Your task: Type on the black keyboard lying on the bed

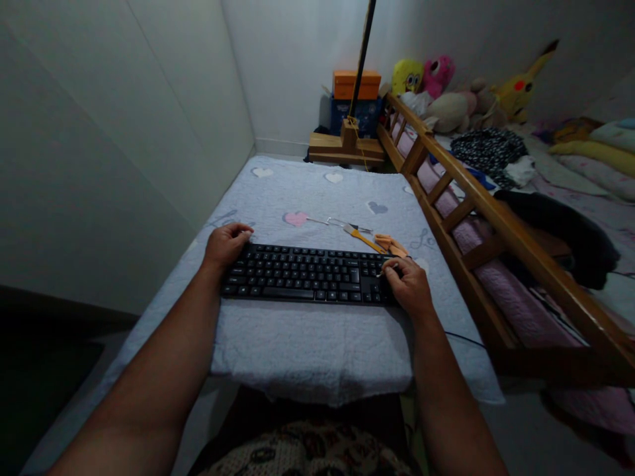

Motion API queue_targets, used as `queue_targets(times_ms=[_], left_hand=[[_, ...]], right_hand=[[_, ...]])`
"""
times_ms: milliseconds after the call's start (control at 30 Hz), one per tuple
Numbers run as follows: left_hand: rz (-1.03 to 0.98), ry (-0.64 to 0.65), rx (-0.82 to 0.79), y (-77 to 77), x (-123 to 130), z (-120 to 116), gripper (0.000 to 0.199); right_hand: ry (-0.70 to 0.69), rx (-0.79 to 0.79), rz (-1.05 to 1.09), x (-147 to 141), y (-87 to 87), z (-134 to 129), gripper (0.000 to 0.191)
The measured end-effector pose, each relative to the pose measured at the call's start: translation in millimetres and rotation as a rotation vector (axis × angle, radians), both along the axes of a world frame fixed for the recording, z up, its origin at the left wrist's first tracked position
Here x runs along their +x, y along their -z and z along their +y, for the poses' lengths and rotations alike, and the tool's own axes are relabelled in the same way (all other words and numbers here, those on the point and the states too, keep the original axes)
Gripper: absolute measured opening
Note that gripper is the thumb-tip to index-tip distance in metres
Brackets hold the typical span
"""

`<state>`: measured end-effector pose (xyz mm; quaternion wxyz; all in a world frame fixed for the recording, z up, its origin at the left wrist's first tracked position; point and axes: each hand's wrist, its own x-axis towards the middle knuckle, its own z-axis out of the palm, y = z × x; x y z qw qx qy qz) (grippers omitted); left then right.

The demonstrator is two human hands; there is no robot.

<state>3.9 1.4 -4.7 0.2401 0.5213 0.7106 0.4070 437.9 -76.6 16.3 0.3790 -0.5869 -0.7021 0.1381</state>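
A black full-size keyboard [297,274] lies flat on the cloth-covered table, its long side towards me. My left hand [225,246] is at its far left corner, fingers closed together; a pale spot shows at the fingertips, too small to name. Over the number pad at the right end, my right hand [407,283] pinches a thin white-tipped stick [380,274], whose tip is close to the keys. Just beyond the keyboard are a yellow-handled brush [364,238], a thin metal wire tool [337,221] and a crumpled orange cloth [390,244].
A pale quilted cloth [307,337] with hearts covers the table. The wall [124,119] rises at the left, and a wooden bed rail [461,178] runs along the right. Behind stand a wooden base [330,147] with a pole and an orange box [356,84]. A dark cable [464,338] lies at the right.
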Motion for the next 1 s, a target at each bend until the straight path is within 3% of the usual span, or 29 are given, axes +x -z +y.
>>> queue_targets(times_ms=[567, 1000], left_hand=[[-0.043, -0.001, 0.007, -1.8, 1.0, -1.0, 0.026], [-0.009, -0.012, 0.014, -4.8, 3.2, -2.2, 0.024]], right_hand=[[0.041, 0.040, 0.019, -1.0, 4.0, 2.9, 0.018], [-0.005, 0.002, 0.010, -2.6, -1.8, -0.8, 0.017]])
